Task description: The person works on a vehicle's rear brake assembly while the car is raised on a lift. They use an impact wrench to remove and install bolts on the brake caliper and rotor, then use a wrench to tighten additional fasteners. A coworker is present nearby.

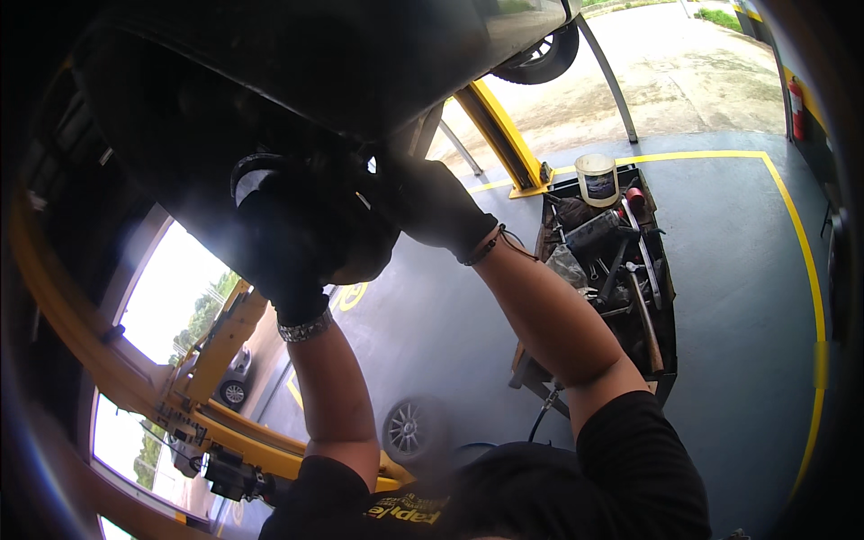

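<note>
Both my arms reach up to the underside of a raised dark car [387,54]. My left hand [292,238], in a black glove with a metal watch at the wrist, is up among dark parts below the body. Beside it shows a pale curved rim [255,175] of a round part. My right hand [436,202], also in a black glove, is at the same dark parts, a little to the right. A dark rounded part [364,256] lies between the two hands. Shade hides the fingers of both hands, and what they touch cannot be made out.
On the right stands a tool cart [666,315] with a hammer [646,324], wrenches and a clear tub [597,178]. Yellow lift posts [504,135] stand beyond and at left. A loose wheel [409,429] is below; a fire extinguisher [796,108] hangs at far right.
</note>
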The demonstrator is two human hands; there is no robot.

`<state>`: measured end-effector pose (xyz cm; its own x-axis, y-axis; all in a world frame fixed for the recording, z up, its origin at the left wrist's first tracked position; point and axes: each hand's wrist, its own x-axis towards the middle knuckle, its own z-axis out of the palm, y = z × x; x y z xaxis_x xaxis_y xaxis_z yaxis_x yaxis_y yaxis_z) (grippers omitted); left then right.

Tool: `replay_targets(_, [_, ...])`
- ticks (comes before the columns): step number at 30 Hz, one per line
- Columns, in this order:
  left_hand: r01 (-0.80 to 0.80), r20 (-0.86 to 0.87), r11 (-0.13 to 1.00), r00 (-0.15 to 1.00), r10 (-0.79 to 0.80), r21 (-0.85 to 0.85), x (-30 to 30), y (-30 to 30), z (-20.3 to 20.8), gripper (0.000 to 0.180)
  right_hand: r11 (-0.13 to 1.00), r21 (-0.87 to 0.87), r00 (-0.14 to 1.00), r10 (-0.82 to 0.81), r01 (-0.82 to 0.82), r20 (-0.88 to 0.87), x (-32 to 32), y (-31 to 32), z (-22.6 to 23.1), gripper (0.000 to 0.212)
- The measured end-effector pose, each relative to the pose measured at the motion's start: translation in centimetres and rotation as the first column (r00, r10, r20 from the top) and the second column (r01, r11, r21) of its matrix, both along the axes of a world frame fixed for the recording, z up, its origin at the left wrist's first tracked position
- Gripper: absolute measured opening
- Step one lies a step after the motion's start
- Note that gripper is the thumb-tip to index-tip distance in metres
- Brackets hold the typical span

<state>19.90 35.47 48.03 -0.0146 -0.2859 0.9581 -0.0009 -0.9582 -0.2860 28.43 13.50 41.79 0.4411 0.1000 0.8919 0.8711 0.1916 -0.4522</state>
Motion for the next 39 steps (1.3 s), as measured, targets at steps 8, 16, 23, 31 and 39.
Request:
replay_targets(8, [-0.209, 0.032, 0.978, 0.978, 0.208, 0.022, -0.9, -0.4, 1.3, 0.037, 0.985, -0.045, 0.986, -0.165, 0.164, -0.012, -0.3, -0.1, 0.2, 0.033])
replay_targets(16, [-0.490, 0.054, 0.871, 0.871, 0.489, 0.023, -1.8, -0.1, 2.2, 0.036, 0.994, -0.111, 0.970, 0.050, -0.024, 0.240, 2.2, -1.8, 0.5, 0.030])
replay_targets(23, [-0.561, 0.029, 0.828, 0.828, 0.561, 0.007, -2.2, 0.9, 1.5, 0.033, 0.928, -0.057, 0.639, -0.208, 0.368, 0.740, 4.2, -6.5, 2.0, 0.033])
replay_targets(31, [-0.422, 0.211, 0.884, 0.900, 0.381, 0.201, -6.0, -7.2, 0.5, 0.034, 0.906, -0.281, 0.757, -0.065, 0.318, 0.650, 0.4, -9.9, 5.0, 0.026])
replay_targets(39, [0.784, 0.000, 0.034, 0.043, -0.999, -0.620, 4.7, -18.6, -3.1, 0.027, 0.829, -0.476, 0.955, -0.238, 0.294, 0.174, -2.4, -18.1, -4.2, 0.032])
